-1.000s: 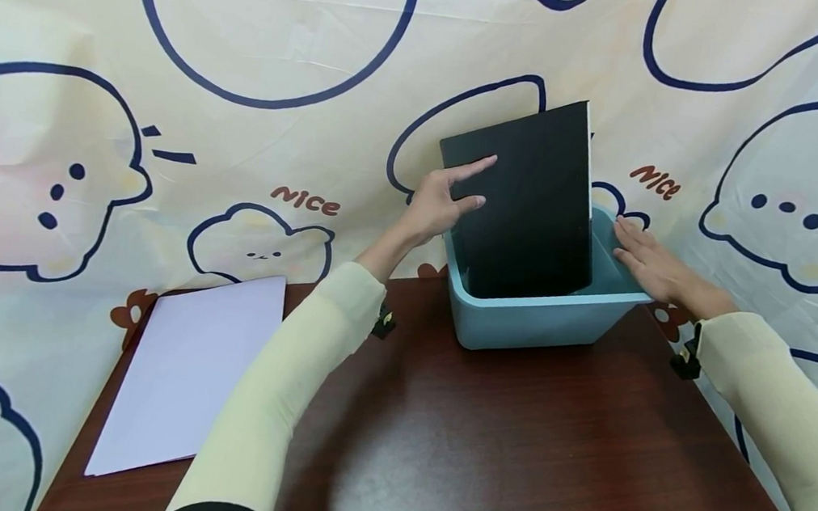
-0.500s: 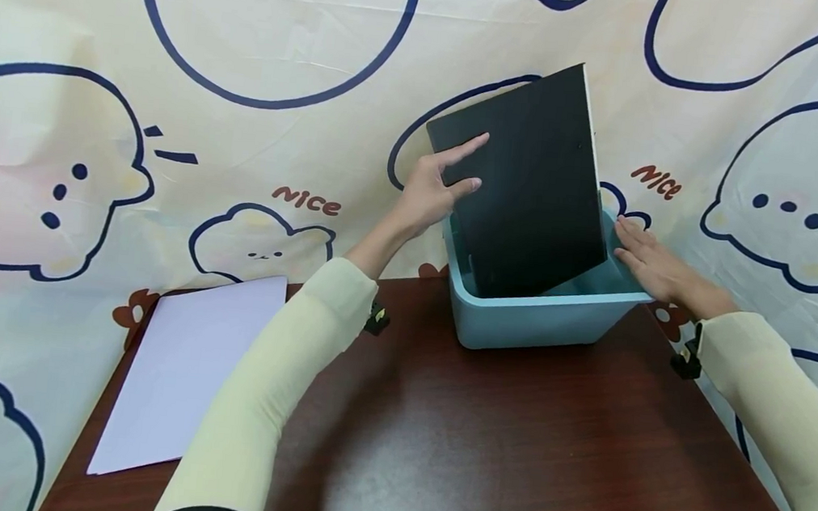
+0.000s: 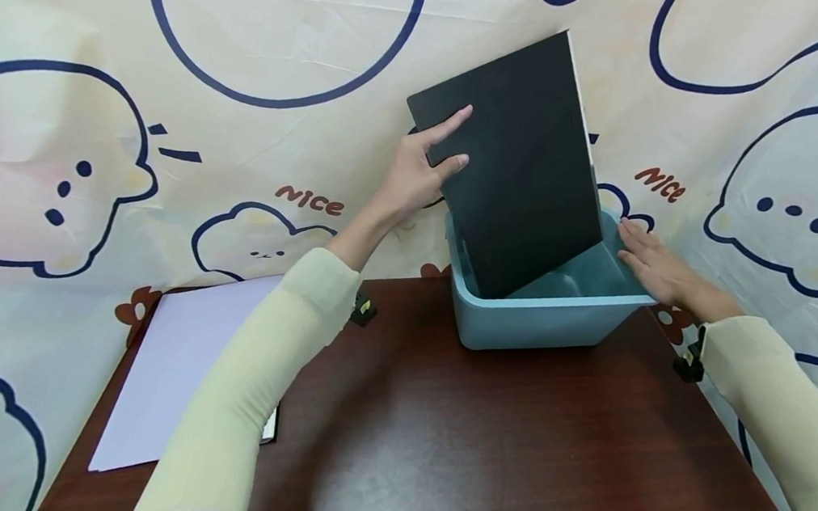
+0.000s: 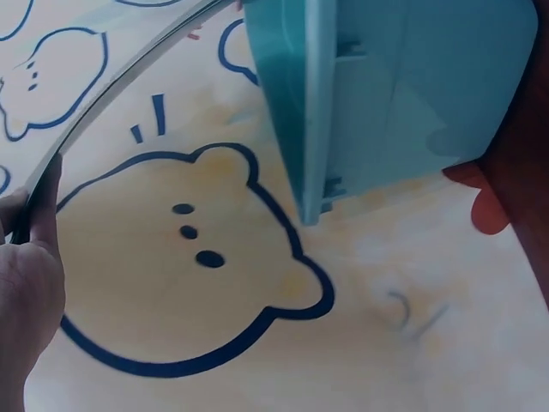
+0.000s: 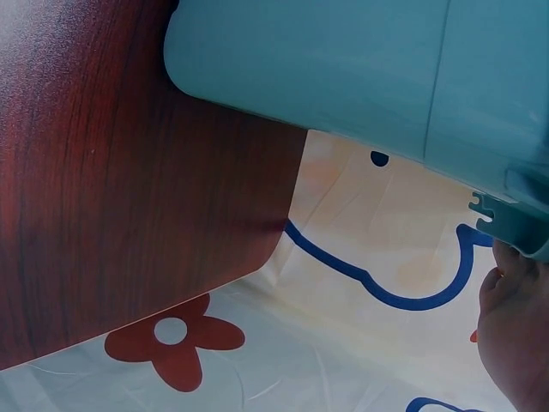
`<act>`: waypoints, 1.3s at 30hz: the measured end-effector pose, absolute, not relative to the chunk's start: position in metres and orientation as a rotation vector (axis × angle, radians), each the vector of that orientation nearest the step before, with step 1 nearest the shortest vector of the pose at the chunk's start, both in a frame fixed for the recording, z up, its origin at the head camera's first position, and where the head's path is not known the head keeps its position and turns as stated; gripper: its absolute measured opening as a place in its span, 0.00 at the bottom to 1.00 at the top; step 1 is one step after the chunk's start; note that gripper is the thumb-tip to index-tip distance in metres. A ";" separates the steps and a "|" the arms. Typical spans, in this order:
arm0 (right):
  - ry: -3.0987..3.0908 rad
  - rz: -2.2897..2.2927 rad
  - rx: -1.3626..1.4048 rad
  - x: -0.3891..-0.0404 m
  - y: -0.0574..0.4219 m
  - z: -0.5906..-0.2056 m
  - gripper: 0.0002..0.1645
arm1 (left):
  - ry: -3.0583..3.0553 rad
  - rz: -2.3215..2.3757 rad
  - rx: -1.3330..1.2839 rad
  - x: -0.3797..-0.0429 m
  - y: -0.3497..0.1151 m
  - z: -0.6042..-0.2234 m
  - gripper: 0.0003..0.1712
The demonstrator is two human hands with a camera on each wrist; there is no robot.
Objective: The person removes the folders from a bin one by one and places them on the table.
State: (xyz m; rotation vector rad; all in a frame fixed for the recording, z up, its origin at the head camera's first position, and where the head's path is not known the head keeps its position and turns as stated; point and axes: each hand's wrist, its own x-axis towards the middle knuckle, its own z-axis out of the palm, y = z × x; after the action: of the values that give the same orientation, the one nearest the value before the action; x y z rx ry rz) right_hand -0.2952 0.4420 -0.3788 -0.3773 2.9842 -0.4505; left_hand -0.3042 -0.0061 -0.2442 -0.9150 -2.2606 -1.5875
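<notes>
My left hand (image 3: 417, 167) pinches a thin black-covered notebook (image 3: 519, 160) by its left edge, thumb and index finger lying across the cover. The notebook stands tilted, its lower end inside a light-blue plastic bin (image 3: 534, 327) and its upper part well above the rim. In the left wrist view the notebook (image 4: 111, 86) is seen edge-on and bowed, with pale pages. My right hand (image 3: 652, 265) rests on the bin's right rim with fingers straight; in the right wrist view that hand (image 5: 519, 326) is at the bin's handle (image 5: 510, 225).
A stack of white paper (image 3: 172, 373) lies on the left of the brown table (image 3: 479, 456). Beside my left sleeve, the corner of a dark-edged white item (image 3: 270, 428) shows. A patterned cloth (image 3: 311, 44) hangs close behind the bin.
My left hand has moved up and to the left, drawing the notebook higher out of the bin and tilting it further. The right hand has stayed at the rim.
</notes>
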 end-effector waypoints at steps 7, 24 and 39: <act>2.989 -0.451 -0.381 -0.295 0.442 -0.379 0.43 | -2.115 -1.675 -1.012 -0.302 -0.017 -0.229 0.35; 2.988 -0.441 -0.382 -0.293 0.441 -0.378 0.42 | -2.142 -1.544 -0.991 -0.287 -0.057 -0.202 0.35; 2.985 -0.448 -0.404 -0.293 0.441 -0.376 0.42 | -2.190 -1.523 -1.005 -0.278 -0.102 -0.196 0.35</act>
State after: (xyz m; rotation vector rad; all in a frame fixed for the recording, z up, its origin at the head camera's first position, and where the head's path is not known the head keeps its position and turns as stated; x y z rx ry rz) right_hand -0.2935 0.4407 -0.3757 -0.4035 2.9846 -0.4480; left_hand -0.2784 -0.1019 -0.1957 -1.0052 -2.1897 -1.5234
